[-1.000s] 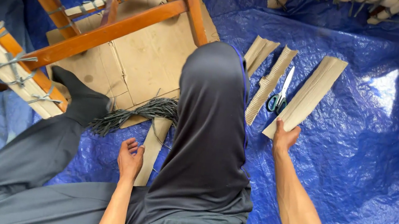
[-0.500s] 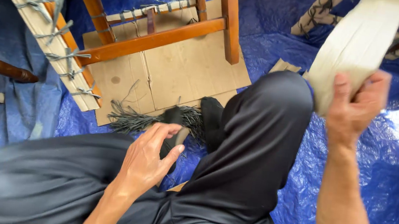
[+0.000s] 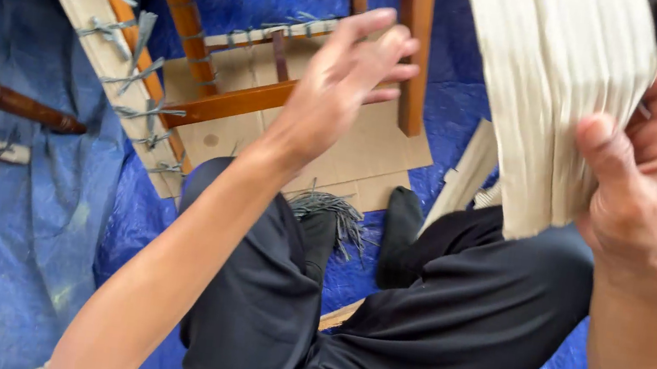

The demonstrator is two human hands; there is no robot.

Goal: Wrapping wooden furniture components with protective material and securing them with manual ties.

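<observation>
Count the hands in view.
2: left hand raised open over the wooden frame; right hand at right, gripping a pale ribbed strip.

A blue tarp (image 3: 23,195) carries flat cardboard (image 3: 367,151) and dark strips (image 3: 333,211).

**Folded strip of pale corrugated cardboard, held up**

The long, pale beige strip of ribbed corrugated cardboard (image 3: 560,97) is lifted off the blue plastic tarpaulin (image 3: 15,253), well above its right side. It stands nearly upright, leaning slightly left, its lengthwise ridges running top to bottom. Its lower end is clamped in the right hand (image 3: 643,175); the top runs out of view.
</observation>
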